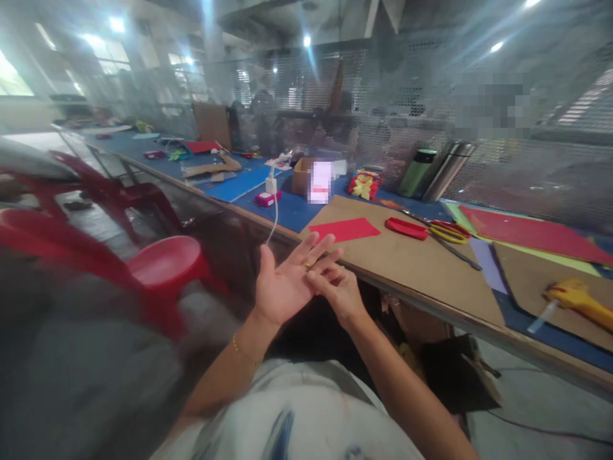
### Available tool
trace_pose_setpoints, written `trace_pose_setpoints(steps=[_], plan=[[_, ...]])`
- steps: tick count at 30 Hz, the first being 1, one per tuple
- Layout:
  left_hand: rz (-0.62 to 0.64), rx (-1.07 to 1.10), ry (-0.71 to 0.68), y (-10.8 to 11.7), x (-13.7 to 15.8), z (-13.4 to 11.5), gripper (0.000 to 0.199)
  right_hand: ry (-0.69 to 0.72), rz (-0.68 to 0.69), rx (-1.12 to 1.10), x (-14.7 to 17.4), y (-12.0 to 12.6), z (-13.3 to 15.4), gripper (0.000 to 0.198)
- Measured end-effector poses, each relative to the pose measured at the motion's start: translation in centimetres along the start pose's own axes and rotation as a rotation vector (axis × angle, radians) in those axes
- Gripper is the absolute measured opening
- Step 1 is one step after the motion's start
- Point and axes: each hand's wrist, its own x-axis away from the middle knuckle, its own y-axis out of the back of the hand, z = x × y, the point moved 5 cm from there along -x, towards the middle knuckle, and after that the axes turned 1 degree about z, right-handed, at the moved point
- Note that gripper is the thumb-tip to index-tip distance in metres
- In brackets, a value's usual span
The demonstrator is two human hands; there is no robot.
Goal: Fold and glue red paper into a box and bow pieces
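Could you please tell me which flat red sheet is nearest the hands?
The small red sheet on the brown cardboard, just beyond the left hand; the other red sheets lie farther off along the table.

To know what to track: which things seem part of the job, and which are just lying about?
Likely part of it, as materials and tools before the left hand and right hand: red paper, red piece, cardboard sheet, yellow-handled scissors, yellow glue gun.

Probably just lying about: green bottle, steel flask, white plug, red chair.
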Motion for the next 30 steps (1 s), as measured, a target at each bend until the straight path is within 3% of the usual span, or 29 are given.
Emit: trace_pose_setpoints(steps=[4, 12, 15, 19, 20, 22, 24, 26, 28, 30], plan=[[0.025, -0.005, 0.028, 0.6, 0.6, 0.6, 0.087, -0.048, -0.025, -0.083, 0.8, -0.6, -0.7, 0.038], [0.037, -0.2, 0.053, 1.7, 0.1, 0.0, 0.081, 0.072, 0.178, 0.089, 1.5, 0.8, -1.8, 0.035], [0.013, -0.553, -0.014, 2.0, -1.0, -0.8, 0.06, 0.217, 0.196, 0.365, 1.9, 2.6, -1.1, 0.033], [0.008, -1.239, -0.142, 1.3, -3.0, -1.0, 0.034, 0.371, 0.279, 0.755, 3.2, 3.5, 0.2, 0.027], [0.027, -1.379, -0.132, 1.1, -3.6, -0.6, 0.03, 0.393, 0.31, 0.809, 3.6, 3.5, 0.3, 0.027], [0.102, -1.514, 0.034, 1.4, -4.5, 1.0, 0.035, 0.422, 0.325, 0.899, 4.1, 3.3, 0.3, 0.03], [0.216, -1.415, 0.295, 2.1, -4.6, 3.2, 0.055, 0.419, 0.322, 0.987, 4.5, 3.1, -0.3, 0.031], [0.253, -1.211, 0.456, 2.6, -4.3, 5.0, 0.061, 0.391, 0.351, 1.07, 4.7, 2.8, -1.3, 0.023], [0.191, -1.049, 0.482, 3.0, -3.9, 6.3, 0.053, 0.365, 0.379, 1.125, 4.9, 2.6, -2.2, 0.013], [0.074, -0.98, 0.418, 3.4, -3.4, 6.9, 0.043, 0.379, 0.381, 1.115, 5.2, 2.4, -2.4, 0.011]])
